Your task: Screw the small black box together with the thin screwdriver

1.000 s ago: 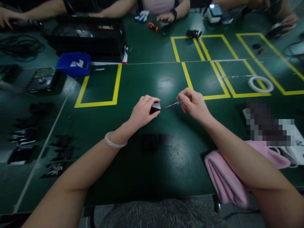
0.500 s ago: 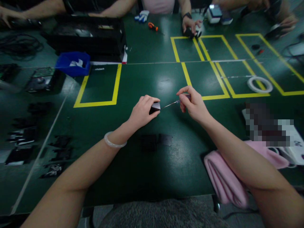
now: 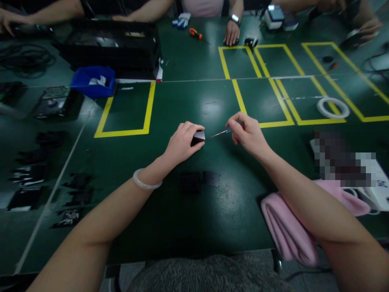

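My left hand (image 3: pixel 183 142) is closed around a small black block-shaped part (image 3: pixel 198 138) with a pale grey upper face, holding it on the green table. Its far side is hidden under my fingers. A screwdriver (image 3: pixel 217 134) with a thin metal shaft is gripped in my right hand (image 3: pixel 245 130), the handle mostly covered by the fingers. Its tip reaches the right end of the black part; whether it touches a screw is too small to tell. Nearer to me lie a flat black square piece (image 3: pixel 190 182) and a thinner dark plate (image 3: pixel 212 179) side by side.
A blue bin (image 3: pixel 93 83) stands before a long black housing (image 3: pixel 109 48). Several black parts (image 3: pixel 74 196) lie at left. To the right are a tape roll (image 3: pixel 333 108) and a pink cloth (image 3: pixel 288 227). Across the table, a co-worker's hand (image 3: pixel 231 34) rests near an orange-handled screwdriver (image 3: pixel 195 33).
My right hand's fingers have curled in more tightly around the screwdriver handle. My left hand stays put. The co-worker's hand across the table has moved left, off a small black object.
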The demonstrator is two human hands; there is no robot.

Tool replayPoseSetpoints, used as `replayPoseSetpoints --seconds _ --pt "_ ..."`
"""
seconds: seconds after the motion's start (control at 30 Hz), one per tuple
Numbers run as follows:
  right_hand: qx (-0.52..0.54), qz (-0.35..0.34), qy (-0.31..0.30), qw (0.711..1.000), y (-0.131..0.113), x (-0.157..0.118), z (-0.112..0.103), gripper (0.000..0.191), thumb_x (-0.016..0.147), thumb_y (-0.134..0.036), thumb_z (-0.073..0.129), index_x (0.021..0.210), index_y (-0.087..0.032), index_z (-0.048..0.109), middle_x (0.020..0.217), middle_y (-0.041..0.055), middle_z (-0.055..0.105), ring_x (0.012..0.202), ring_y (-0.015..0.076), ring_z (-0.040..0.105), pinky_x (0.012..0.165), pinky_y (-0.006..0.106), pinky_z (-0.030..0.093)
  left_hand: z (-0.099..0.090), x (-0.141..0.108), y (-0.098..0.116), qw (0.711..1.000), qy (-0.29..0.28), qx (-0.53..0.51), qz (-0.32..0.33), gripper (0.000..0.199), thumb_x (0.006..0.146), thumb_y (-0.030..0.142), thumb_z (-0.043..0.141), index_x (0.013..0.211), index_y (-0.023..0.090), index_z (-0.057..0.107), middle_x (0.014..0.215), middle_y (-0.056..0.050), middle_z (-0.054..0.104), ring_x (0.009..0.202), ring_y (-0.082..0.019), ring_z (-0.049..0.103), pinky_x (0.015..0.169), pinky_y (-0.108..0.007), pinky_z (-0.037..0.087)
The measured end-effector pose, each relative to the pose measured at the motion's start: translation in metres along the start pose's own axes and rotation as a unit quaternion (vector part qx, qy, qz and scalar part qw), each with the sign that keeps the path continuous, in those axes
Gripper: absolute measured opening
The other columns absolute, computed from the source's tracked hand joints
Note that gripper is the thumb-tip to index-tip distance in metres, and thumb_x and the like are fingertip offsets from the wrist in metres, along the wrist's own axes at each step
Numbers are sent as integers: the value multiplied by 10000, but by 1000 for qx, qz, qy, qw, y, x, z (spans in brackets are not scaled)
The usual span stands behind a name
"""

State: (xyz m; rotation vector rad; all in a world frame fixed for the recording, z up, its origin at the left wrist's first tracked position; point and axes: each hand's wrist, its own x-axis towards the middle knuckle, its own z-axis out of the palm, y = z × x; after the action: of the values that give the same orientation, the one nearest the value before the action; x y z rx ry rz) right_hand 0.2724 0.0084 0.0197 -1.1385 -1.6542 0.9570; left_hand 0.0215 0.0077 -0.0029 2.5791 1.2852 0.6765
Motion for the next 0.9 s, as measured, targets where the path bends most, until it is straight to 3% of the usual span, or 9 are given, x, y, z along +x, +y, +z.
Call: replayPoseSetpoints --seconds 0.2,0.37,0.53,0.7,0.9 --pt "38 -17 -5 999 0 0 1 187 986 -403 639 986 -234 560 484 -101 487 393 100 477 433 244 355 -1 0 1 1000 -3 -4 -4 355 950 251 692 1281 186 582 1211 -112 641 1149 -298 585 997 -443 510" --pt "16 2 -8 1000 0 0 0 280 980 -485 635 875 -239 552 435 -103 414 356 105 454 399 255 338 0 0 0 1000 0 -1 -4 356 946 247 697 1278 180 587 1207 -109 645 1145 -296 588 989 -439 512" --pt "40 -10 -6 999 1 0 0 196 978 -418 655 979 -248 556 479 -99 481 382 112 476 421 260 356 1 0 0 1000 3 -1 0 356 947 250 698 1278 181 588 1206 -110 647 1152 -294 588 1005 -443 509" --pt "8 -2 -11 1000 -1 -1 0 221 1003 -415 605 882 -239 553 450 -94 418 366 113 463 410 264 332 0 0 0 1000 3 1 2 359 945 249 699 1280 170 596 1200 -113 646 1143 -295 589 997 -437 511" --pt "26 -6 -7 1000 -2 -1 0 95 992 -316 608 998 -244 546 507 -91 494 407 117 493 443 263 370 0 0 0 1000 0 -4 -1 354 949 257 685 1280 181 586 1207 -111 645 1144 -298 588 1000 -448 505"
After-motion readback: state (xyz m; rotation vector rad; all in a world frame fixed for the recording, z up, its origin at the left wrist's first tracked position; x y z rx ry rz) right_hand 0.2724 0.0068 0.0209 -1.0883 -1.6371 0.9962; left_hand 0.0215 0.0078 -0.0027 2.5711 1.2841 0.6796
